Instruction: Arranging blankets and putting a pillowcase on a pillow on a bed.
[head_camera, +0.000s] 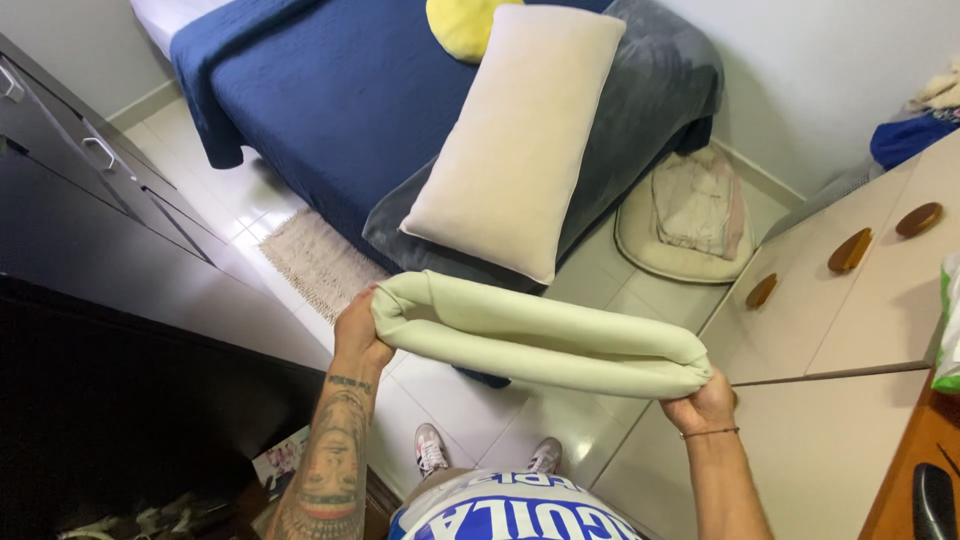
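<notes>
Hands hold a pale green pillowcase (540, 335) bunched open, left hand (358, 335) and right hand (705, 398) each clenched on an end, probably its mouth; keep it taut, squared to the bare pillow (515, 140) on the bed (330, 90).

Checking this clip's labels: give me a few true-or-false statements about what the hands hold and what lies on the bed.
1. Both hands grip one pale green pillowcase. True: the left hand holds one end, the right hand the other.
2. The pillowcase is spread flat on the bed. False: it is held bunched up in the air over the floor.
3. A bare cream pillow lies on the bed. True.
4. The bed cover is red. False: it is dark blue, with a grey blanket beside it.
5. A yellow cushion sits behind the pillow. True.
</notes>
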